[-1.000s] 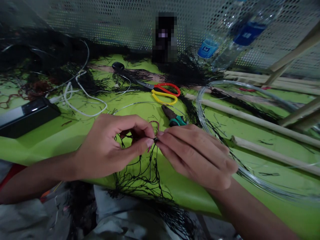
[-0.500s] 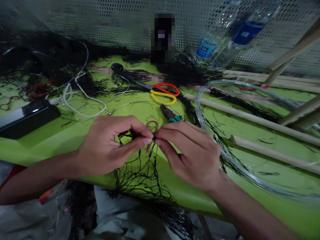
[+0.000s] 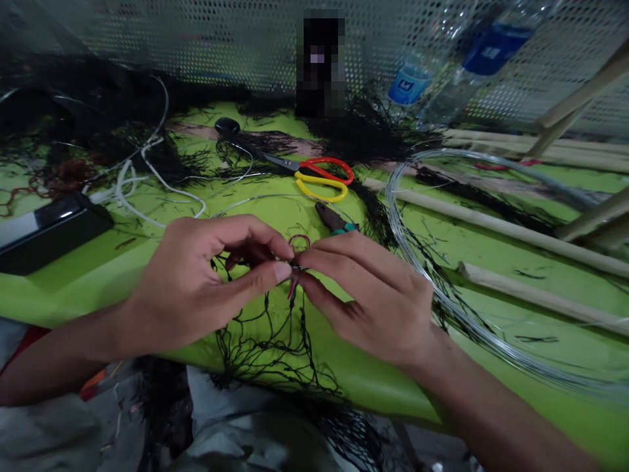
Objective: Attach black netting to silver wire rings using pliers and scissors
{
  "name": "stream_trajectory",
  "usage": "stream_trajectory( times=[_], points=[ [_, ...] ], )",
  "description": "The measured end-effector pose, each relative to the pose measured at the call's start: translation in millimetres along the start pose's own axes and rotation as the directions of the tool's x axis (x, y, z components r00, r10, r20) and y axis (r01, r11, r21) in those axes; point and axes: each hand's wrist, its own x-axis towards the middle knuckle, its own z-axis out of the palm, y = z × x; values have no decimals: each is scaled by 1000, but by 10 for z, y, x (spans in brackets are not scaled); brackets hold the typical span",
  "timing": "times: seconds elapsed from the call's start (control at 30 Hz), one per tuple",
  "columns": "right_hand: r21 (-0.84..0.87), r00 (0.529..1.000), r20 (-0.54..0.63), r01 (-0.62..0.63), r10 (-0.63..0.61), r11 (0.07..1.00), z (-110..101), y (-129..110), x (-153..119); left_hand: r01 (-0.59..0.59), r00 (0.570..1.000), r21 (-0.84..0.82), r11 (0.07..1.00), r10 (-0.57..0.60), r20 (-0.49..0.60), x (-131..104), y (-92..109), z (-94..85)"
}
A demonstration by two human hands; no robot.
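Black netting (image 3: 268, 344) hangs from between my two hands and drapes over the near edge of the green table. My left hand (image 3: 206, 282) pinches its upper strands between thumb and index finger. Close beside it, my right hand (image 3: 368, 295) pinches the same netting, fingertips almost touching the left ones. A thin pink loop (image 3: 299, 238) shows just behind the fingertips, its lower end passing by the strands. Pliers with green handles (image 3: 330, 217) lie beyond my right hand, partly covered by it. Scissors with red and yellow handles (image 3: 322, 179) lie farther back.
Coiled wire (image 3: 400, 226) and wooden sticks (image 3: 511, 229) lie at the right. A black box (image 3: 54, 229) and white cord (image 3: 120, 190) are at the left. Bottles (image 3: 409, 85) stand at the back by a perforated panel (image 3: 221, 52). Black netting scraps (image 3: 373, 134) litter the table's rear (image 3: 275, 219).
Both pinched fingertips have shifted slightly left, with the netting between them. My left hand has moved a little more to the left, and the view has tilted slightly.
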Motion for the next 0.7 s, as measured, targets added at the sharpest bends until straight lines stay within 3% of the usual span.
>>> stream_trajectory(
  times=[0.27,0.47,0.57,0.7],
  points=[
    [-51,996,-85,21,-25,998,64,28,-17,78,997,0,997,-78,18,2,13,-57],
    [-161,959,-61,264,-277,951,-16,100,-13,88,995,-21,996,-87,48,8,17,-70],
    [-163,942,-31,325,-335,931,-31,113,8,64,997,-14,998,-63,52,1,1,-82],
    [-119,960,-75,260,-269,958,11,112,18,-16,997,-43,999,19,75,-11,-15,-116]
  ],
)
